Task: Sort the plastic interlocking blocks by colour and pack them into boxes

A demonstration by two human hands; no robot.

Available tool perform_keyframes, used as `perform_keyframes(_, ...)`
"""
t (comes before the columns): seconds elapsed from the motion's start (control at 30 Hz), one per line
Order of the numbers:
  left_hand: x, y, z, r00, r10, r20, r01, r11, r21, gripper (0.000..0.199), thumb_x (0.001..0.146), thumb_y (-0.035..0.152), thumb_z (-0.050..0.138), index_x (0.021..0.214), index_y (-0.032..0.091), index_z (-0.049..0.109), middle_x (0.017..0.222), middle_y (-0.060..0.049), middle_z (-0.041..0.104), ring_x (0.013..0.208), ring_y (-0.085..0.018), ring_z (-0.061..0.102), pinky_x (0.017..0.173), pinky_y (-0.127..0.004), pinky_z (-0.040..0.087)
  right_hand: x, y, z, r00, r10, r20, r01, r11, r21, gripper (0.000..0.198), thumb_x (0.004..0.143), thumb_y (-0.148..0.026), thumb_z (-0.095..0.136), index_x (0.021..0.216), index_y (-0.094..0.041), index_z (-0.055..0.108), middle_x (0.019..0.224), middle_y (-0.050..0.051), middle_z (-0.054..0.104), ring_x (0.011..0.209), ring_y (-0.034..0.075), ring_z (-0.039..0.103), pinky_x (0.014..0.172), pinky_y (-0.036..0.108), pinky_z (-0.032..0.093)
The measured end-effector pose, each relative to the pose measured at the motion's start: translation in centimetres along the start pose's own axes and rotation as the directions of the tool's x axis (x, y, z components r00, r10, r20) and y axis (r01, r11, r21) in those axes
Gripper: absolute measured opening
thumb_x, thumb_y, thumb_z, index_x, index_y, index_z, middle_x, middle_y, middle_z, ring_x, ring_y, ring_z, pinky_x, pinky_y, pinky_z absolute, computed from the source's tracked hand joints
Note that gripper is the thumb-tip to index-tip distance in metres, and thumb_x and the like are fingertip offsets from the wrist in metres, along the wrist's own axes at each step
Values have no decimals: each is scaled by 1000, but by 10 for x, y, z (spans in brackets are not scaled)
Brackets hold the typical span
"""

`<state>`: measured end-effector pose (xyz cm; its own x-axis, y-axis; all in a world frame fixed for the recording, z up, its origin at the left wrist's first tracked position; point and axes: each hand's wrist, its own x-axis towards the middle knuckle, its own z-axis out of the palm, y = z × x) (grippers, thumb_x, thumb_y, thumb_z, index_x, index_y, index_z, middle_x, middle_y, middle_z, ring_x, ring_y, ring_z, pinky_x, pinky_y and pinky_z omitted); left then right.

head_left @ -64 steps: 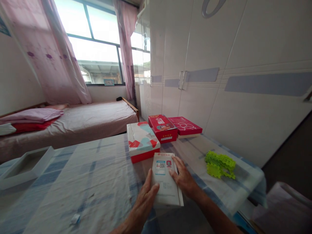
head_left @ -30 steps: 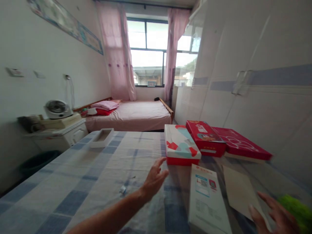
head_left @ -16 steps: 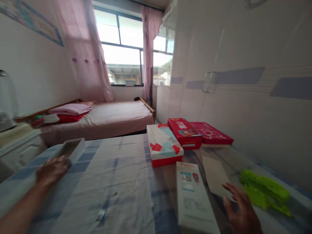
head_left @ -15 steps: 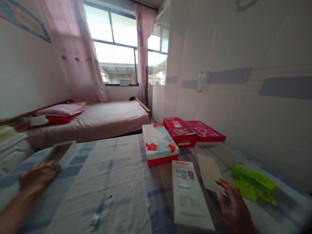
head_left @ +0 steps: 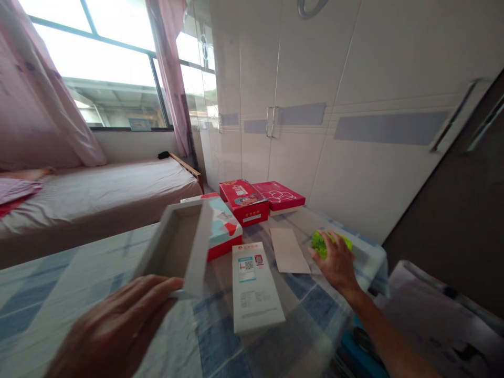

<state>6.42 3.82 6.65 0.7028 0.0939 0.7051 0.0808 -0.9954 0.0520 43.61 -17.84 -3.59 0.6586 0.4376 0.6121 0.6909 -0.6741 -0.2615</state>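
My left hand (head_left: 122,320) grips the near end of an open, pale box (head_left: 200,252), tilted above the bed cover with its hollow inside showing. At the right, my right hand (head_left: 334,262) has its fingers curled over a lime-green object (head_left: 319,244) with an irregular shape; the hand covers much of it and I cannot tell its kind. Between the hands lies a long white printed box (head_left: 258,294) with a QR code. A beige card (head_left: 289,251) lies flat between that box and my right hand.
Behind stand a white, red and blue box (head_left: 224,244), a red printed box (head_left: 246,205) and a flat crimson box (head_left: 279,195). A white wardrobe (head_left: 299,163) rises beyond the checked cloth (head_left: 220,336). A pink-sheeted bed (head_left: 118,184) is at the left.
The view has turned right. My left hand has lifted the open box and brought it towards the middle. My right hand has moved from beside the beige card onto the lime-green object.
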Motion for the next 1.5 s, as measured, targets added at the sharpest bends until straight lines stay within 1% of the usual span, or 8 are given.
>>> perform_keyframes(0.1,33,52,29,978,96,184,-84,994,-71,20,90,20,42,107,23,52,85,-1,61,73,-13,58,62,-23,46,23,38,8,984,132,123,-106,975,-194,66,75,-61,50,126,-20,49,134,15,39,123,38,29,92,59,29)
perform_keyframes(0.23,70,106,77,938,194,286,-160,978,-137,16,89,18,42,103,20,51,77,0,59,68,-15,54,60,-27,44,39,65,17,930,200,310,-161,976,-149,69,70,-67,50,125,-24,52,128,14,47,117,40,36,85,58,34)
perform_keyframes(0.43,75,124,121,899,225,376,-213,974,-73,22,87,17,47,109,19,47,81,-1,59,70,-16,54,62,-30,43,48,71,21,953,68,294,-91,994,62,45,70,-50,59,107,-24,62,101,8,57,95,26,52,84,40,39)
perform_keyframes(0.63,76,131,135,906,234,353,-224,972,-68,28,84,15,51,112,17,45,78,0,59,66,-16,54,52,-29,40,48,80,26,973,53,224,-97,977,190,24,69,-36,57,86,-22,63,86,3,56,83,20,54,81,33,41)
perform_keyframes(0.97,58,195,194,954,291,76,-288,956,-56,14,80,15,55,94,14,55,58,2,51,49,-13,50,35,-29,28,54,77,16,984,152,94,-176,924,340,29,62,-45,50,76,-20,55,83,6,56,86,23,53,84,38,40)
perform_keyframes(1.17,56,192,213,946,211,247,-218,976,-2,24,83,16,53,106,10,51,75,-1,55,63,-16,55,44,-29,41,60,53,-17,978,144,152,-200,864,463,31,64,-47,53,80,-20,55,85,3,58,84,20,55,79,33,42)
perform_keyframes(1.33,57,182,213,933,185,309,-196,981,3,34,84,14,49,117,10,45,84,-3,56,71,-17,54,55,-31,46,37,-3,-53,938,-46,343,-209,714,669,22,65,-36,59,80,-21,54,83,0,58,82,18,55,77,29,42)
perform_keyframes(1.5,53,184,211,928,298,222,-280,954,-107,29,84,13,42,111,9,51,91,-8,58,76,-21,54,63,-34,48,5,-52,-65,890,-282,357,3,789,615,14,67,-22,58,81,-21,58,92,2,59,95,20,53,88,34,39)
